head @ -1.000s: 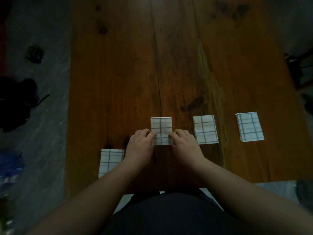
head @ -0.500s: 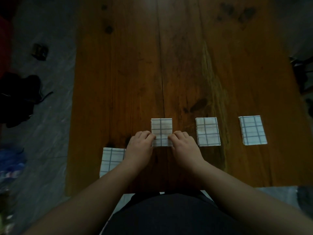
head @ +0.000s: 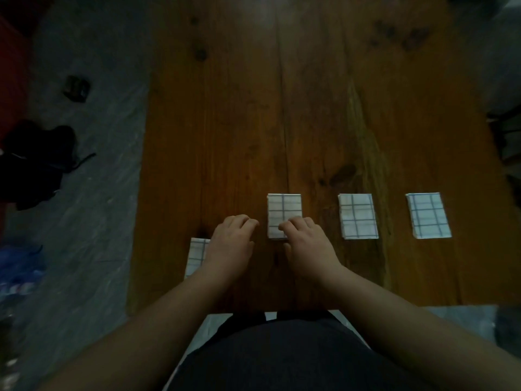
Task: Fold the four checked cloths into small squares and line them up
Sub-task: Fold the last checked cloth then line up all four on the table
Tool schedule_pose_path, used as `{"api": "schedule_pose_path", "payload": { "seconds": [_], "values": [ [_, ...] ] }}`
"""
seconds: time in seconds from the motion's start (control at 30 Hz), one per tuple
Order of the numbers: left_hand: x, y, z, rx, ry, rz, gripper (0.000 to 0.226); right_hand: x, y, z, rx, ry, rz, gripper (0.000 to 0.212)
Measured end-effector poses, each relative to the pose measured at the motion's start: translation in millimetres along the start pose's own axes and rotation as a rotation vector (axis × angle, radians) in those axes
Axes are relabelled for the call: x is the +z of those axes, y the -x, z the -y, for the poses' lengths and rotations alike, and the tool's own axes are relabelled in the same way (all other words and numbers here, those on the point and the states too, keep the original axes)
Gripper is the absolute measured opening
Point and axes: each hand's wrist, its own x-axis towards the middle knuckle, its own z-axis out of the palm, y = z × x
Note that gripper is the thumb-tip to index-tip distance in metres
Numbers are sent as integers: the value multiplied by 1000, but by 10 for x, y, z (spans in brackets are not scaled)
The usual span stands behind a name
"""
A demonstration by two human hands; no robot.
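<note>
Four folded white checked cloths lie on the wooden table [head: 239, 122]. Three form a row: one in the middle [head: 284, 211], one to its right [head: 357, 215], and one at the far right [head: 428, 215]. The fourth cloth [head: 196, 256] lies lower, near the table's left edge, partly hidden under my left wrist. My left hand [head: 232, 244] hovers just left of the middle cloth, fingers loosely curled, holding nothing. My right hand [head: 307, 245] has its fingertips on the middle cloth's near right corner.
The table's left edge runs close to the fourth cloth, and its front edge is just before my body. On the grey floor to the left lie a dark bundle [head: 33, 162] and a small dark object [head: 76, 88]. A dark chair [head: 507, 134] stands at the right.
My left hand has come off the middle cloth's near left corner and shifted a little left. My right hand stays on that cloth. The cloths have not moved.
</note>
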Motion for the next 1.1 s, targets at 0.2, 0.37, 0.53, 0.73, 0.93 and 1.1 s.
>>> {"api": "schedule_pose_path", "payload": {
  "seconds": [0.2, 0.37, 0.53, 0.73, 0.93, 1.1],
  "values": [
    [-96, 406, 703, -62, 12, -16, 43, 253, -4, 622, -25, -30, 14, 49],
    [-93, 751, 1120, -111, 47, -23, 42, 446, 1, 1011, -43, -12, 58, 48],
    [-43, 941, 1323, -96, 65, -25, 45, 599, 62, 1294, -78, 24, 117, 50],
    [35, 1106, 1414, 3, 21, 46, 59, 729, 101, 1443, -91, 110, 149, 55],
    [74, 1001, 1420, 16, 22, 32, 52, 749, 78, 1458, -62, 162, 106, 53],
    [-19, 667, 1345, 22, 32, 16, 54, 642, -135, 1346, 7, 121, 60, 49]
  ]
}}
